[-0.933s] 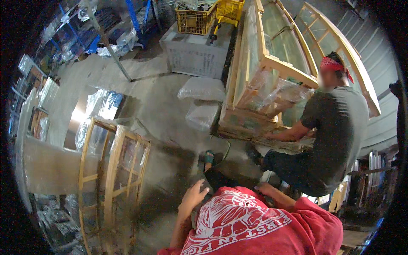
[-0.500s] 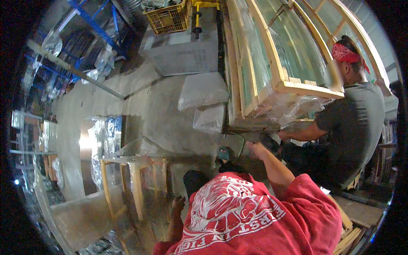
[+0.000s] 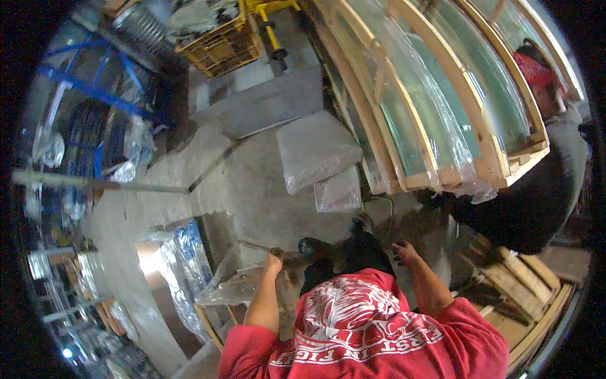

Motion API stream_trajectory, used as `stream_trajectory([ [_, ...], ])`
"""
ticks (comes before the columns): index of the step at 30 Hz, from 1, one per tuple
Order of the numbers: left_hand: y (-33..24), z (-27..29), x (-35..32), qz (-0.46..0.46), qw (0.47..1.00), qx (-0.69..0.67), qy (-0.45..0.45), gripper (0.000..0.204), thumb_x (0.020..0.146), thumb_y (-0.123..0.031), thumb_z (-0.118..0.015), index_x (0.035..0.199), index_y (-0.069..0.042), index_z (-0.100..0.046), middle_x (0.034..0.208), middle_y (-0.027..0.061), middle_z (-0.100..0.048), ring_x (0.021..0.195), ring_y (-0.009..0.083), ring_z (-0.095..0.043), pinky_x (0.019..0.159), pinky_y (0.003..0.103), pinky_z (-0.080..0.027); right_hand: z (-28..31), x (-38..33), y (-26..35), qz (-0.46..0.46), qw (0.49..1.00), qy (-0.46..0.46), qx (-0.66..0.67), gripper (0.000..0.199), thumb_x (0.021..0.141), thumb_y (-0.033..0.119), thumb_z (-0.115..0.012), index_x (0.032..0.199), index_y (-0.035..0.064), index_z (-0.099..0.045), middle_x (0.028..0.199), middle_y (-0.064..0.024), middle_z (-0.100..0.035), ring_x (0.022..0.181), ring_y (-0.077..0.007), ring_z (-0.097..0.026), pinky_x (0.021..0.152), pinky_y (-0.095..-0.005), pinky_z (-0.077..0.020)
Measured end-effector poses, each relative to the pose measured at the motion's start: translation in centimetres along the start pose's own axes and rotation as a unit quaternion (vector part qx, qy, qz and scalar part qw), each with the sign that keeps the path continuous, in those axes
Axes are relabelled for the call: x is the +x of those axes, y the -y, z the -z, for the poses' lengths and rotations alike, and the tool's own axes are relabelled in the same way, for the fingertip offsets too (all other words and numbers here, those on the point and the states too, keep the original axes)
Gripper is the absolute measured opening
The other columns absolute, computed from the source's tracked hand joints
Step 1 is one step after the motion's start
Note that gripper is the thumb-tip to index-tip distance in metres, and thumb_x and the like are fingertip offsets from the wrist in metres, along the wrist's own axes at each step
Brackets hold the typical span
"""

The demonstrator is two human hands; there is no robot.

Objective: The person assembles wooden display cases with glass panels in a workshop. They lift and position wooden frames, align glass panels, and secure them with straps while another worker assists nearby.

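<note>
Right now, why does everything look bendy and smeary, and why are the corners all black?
Head view: the fisheye lens curves the pale wooden frames wrapped in clear plastic and leaves black corners. Head view: motion blur smears the blue metal rack and both hands, left hand and right hand. Head view: glare shines off the crinkled clear plastic sheet; the floor between the hands lies in shadow.

My view has swung rightward and down across the three moments. The wooden glazed frame (image 3: 435, 107), first upright at centre right, now arcs across the top. The co-worker (image 3: 543, 170) has slid from mid-right to the right rim. My left hand (image 3: 275, 260), earlier tucked near my red shirt (image 3: 366, 335), now reaches the plastic-wrapped frame (image 3: 237, 284); my right hand (image 3: 404, 251) has drawn back from the dark tool (image 3: 328, 252).
</note>
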State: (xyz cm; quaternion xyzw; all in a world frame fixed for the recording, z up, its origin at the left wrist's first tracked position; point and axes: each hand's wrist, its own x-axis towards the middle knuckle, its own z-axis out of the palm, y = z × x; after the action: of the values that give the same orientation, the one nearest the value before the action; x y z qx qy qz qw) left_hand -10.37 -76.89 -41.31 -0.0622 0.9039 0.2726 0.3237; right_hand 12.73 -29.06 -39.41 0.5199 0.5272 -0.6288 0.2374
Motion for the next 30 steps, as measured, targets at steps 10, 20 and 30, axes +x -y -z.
stream_trajectory([
  [10, -8.7, 1.4, 19.3, -0.113, 0.953, 0.221, 0.175, 0.033, 0.088, -0.03, -0.064, 0.11, -0.006, -0.062, 0.102, 0.0154, -0.066, 0.094, 0.0291, -0.065, 0.078, 0.041, -0.053, -3.0, 6.3, -1.1, -0.047, 0.958, -0.037, 0.281, 0.036, 0.091, 0.043, -0.059, 0.11, 0.0117, -0.058, 0.085, -0.007, -0.062, 0.066, -0.0241, -0.058, 0.055, -0.0404, -0.0478],
  [20, -31.1, 0.8, 17.1, -0.223, 0.912, 0.125, 0.321, 0.05, 0.086, -0.04, -0.064, 0.122, -0.005, -0.06, 0.113, 0.0201, -0.066, 0.106, 0.0348, -0.063, 0.091, 0.04, -0.049, -0.7, 9.4, 10.8, 0.264, 0.796, -0.072, 0.54, 0.067, 0.087, 0.069, -0.048, 0.128, 0.0156, -0.052, 0.12, -0.0054, -0.057, 0.11, -0.0269, -0.055, 0.092, -0.051, -0.0461],
  [30, -19.4, 9.5, 30.2, -0.311, 0.764, 0.504, 0.258, 0.049, 0.088, -0.041, -0.06, 0.126, -0.01, -0.059, 0.125, 0.0199, -0.06, 0.111, 0.0367, -0.059, 0.093, 0.041, -0.048, -9.1, 5.5, 12.0, 0.227, 0.875, -0.153, 0.399, 0.068, 0.091, 0.066, -0.041, 0.141, 0.0199, -0.043, 0.14, -0.0064, -0.047, 0.115, -0.0296, -0.051, 0.095, -0.0515, -0.0424],
])
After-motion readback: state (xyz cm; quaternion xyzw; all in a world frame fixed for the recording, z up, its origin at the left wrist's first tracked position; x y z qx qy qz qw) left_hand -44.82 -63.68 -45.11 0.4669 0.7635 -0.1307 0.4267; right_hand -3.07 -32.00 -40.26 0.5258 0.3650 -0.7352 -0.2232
